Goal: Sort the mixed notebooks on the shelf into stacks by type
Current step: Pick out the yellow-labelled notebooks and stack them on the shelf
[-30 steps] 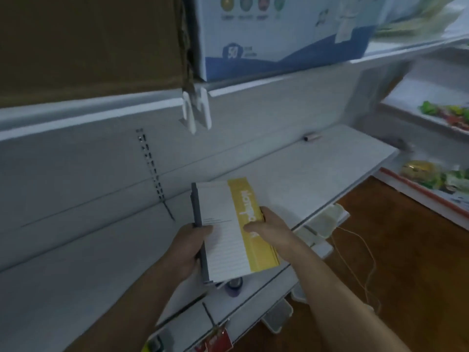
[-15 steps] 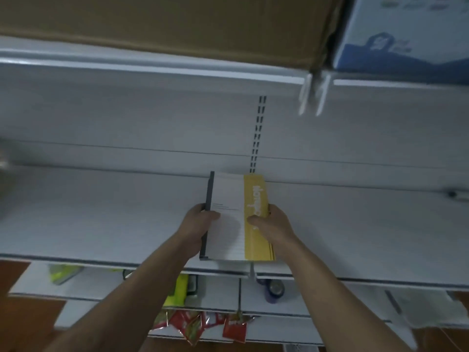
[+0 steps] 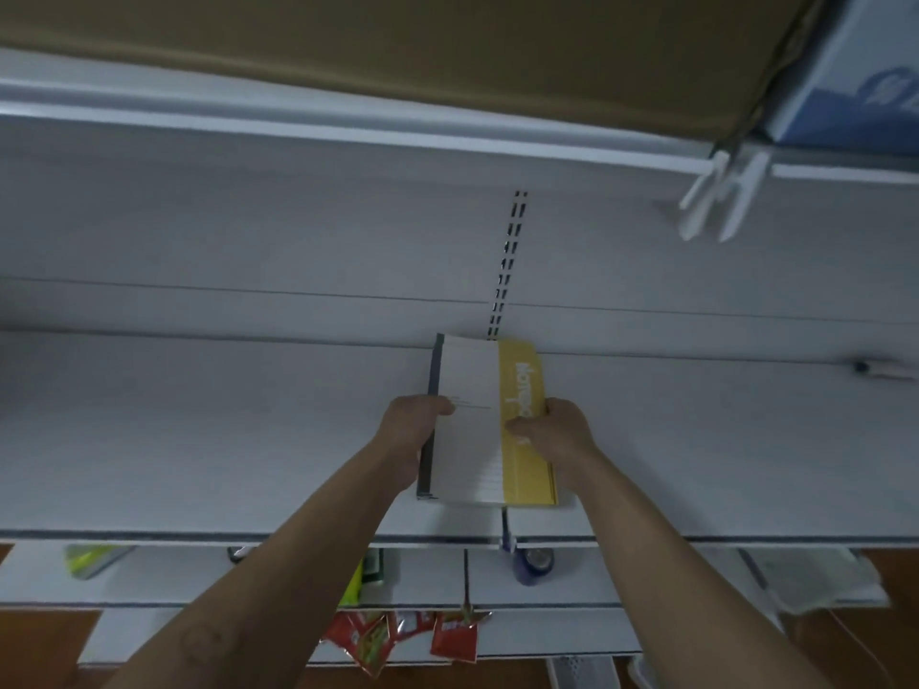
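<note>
Right now your left hand (image 3: 410,430) grips the dark spine side of the notebook stack (image 3: 490,422) and your right hand (image 3: 559,435) clamps its yellow edge, the stack held between them over the white shelf (image 3: 199,440).

Notebooks (image 3: 490,420) are at the middle of the shelf (image 3: 199,440), with their far end at its back edge, below the slotted upright (image 3: 507,261). The left hand (image 3: 410,425) grips their left edge and the right hand (image 3: 557,435) their right edge. A cardboard box (image 3: 398,47) sits on the shelf above, with a carton (image 3: 855,77) to its right. A tape roll (image 3: 532,564) lies on the lower shelf (image 3: 621,574).
</note>
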`<action>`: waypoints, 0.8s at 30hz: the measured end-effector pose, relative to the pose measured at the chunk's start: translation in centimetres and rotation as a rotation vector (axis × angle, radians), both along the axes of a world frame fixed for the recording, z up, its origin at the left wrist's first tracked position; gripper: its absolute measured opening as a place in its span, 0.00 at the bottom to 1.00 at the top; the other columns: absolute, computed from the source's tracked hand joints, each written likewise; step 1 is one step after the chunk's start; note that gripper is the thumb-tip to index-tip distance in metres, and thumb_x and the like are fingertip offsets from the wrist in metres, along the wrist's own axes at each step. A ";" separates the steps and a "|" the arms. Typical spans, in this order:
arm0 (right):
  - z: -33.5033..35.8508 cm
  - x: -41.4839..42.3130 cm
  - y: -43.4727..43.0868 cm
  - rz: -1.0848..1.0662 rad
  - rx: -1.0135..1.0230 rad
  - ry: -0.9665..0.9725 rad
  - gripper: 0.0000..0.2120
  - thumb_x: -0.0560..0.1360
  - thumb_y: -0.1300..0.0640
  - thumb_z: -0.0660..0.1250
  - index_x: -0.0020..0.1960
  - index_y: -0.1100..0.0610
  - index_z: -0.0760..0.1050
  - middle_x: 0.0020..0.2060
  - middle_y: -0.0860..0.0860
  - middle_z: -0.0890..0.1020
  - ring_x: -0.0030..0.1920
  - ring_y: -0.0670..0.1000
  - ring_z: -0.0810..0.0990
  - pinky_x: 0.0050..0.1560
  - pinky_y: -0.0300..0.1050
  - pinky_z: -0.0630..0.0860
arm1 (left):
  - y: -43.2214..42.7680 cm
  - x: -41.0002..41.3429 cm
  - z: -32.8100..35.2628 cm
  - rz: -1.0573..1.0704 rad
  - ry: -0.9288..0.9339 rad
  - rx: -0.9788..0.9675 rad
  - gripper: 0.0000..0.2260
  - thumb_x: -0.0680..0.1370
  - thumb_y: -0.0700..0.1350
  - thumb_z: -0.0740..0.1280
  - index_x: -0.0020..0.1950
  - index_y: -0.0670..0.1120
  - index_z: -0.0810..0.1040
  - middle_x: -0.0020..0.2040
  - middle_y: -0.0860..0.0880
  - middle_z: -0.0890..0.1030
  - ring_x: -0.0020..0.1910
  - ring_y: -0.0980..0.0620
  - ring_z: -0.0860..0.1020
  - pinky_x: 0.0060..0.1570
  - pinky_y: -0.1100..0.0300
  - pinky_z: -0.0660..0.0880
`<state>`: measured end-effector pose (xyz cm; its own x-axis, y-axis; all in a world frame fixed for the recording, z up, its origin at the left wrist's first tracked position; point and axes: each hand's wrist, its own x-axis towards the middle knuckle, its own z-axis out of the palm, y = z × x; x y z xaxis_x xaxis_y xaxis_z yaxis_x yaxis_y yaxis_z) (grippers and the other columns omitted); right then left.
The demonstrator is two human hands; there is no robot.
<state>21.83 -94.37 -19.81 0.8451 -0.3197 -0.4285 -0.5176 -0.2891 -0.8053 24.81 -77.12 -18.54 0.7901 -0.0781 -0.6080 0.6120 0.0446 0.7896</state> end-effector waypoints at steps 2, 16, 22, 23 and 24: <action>-0.1 0.0 -0.2 0.005 -0.022 0.013 0.04 0.71 0.60 0.73 0.44 0.59 0.79 0.41 0.54 0.83 0.40 0.53 0.82 0.43 0.47 0.81 | 0.0 0.1 -0.3 -0.007 -0.004 0.017 0.06 0.77 0.37 0.66 0.40 0.42 0.77 0.39 0.44 0.77 0.35 0.49 0.75 0.25 0.64 0.72; -0.8 0.2 2.3 0.124 -0.361 0.106 0.24 0.73 0.46 0.66 0.63 0.58 0.69 0.56 0.54 0.73 0.56 0.54 0.73 0.49 0.44 0.75 | 1.3 -0.4 -1.1 -0.077 -0.114 0.092 0.08 0.74 0.34 0.66 0.51 0.35 0.80 0.51 0.35 0.82 0.50 0.37 0.81 0.47 0.50 0.78; -0.7 0.7 1.8 0.089 -0.194 0.144 0.26 0.59 0.40 0.63 0.49 0.58 0.76 0.56 0.58 0.77 0.52 0.57 0.79 0.53 0.52 0.80 | 1.4 -0.8 -1.1 -0.111 -0.105 -0.011 0.12 0.75 0.33 0.64 0.58 0.36 0.79 0.54 0.38 0.83 0.52 0.39 0.81 0.50 0.51 0.79; -0.7 0.7 1.5 0.095 -0.172 0.130 0.26 0.59 0.41 0.63 0.49 0.58 0.77 0.54 0.57 0.79 0.50 0.56 0.80 0.51 0.51 0.80 | 1.4 -0.8 -1.1 -0.098 -0.095 -0.026 0.13 0.75 0.33 0.64 0.59 0.35 0.78 0.54 0.36 0.82 0.53 0.38 0.81 0.52 0.49 0.78; -0.3 0.6 1.4 0.107 -0.164 0.123 0.25 0.61 0.42 0.64 0.50 0.57 0.78 0.52 0.56 0.80 0.49 0.56 0.81 0.51 0.51 0.81 | 1.4 -0.9 -1.1 -0.085 -0.088 -0.034 0.13 0.75 0.33 0.64 0.59 0.34 0.78 0.55 0.35 0.82 0.54 0.38 0.81 0.54 0.47 0.77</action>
<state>22.41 -93.01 -20.15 0.8226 -0.3049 -0.4800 -0.5683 -0.4699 -0.6755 23.89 -75.73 -19.63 0.8302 -0.1662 -0.5322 0.5428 0.0234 0.8395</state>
